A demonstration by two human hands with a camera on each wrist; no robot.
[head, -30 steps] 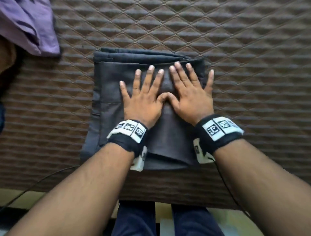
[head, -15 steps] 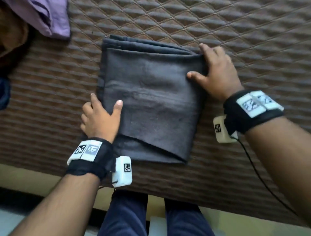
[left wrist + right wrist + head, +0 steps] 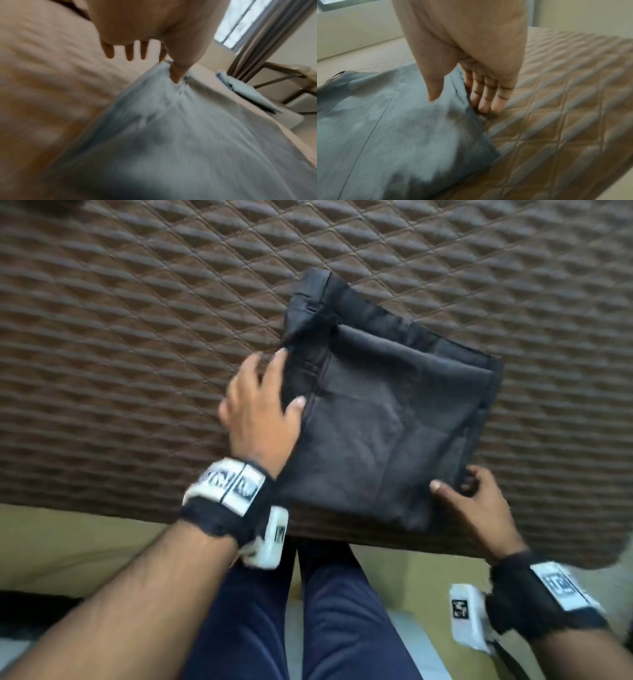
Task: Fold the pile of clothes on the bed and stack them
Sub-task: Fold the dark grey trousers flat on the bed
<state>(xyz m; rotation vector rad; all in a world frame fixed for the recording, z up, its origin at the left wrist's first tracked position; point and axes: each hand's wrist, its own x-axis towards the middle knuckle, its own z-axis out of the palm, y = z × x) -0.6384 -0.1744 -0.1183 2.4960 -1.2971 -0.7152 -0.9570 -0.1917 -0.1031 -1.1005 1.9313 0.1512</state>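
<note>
Trousers (image 3: 383, 419), dark, folded into near-square bundle, lay on bed (image 3: 137, 344) near its front edge, between both grips. Left hand (image 3: 260, 419) gripped near side edge, thumb on top. Right hand (image 3: 479, 505) pinched front corner, fingers beneath. Best moved level, grips kept opposite, layers clamped so fold stayed intact. Long axis ran diagonal, from right grip toward far corner beyond left grip; waistband end pointed away.

Folded dark grey garment (image 3: 380, 419) lies skewed on quilted bed (image 3: 137, 337).
</note>
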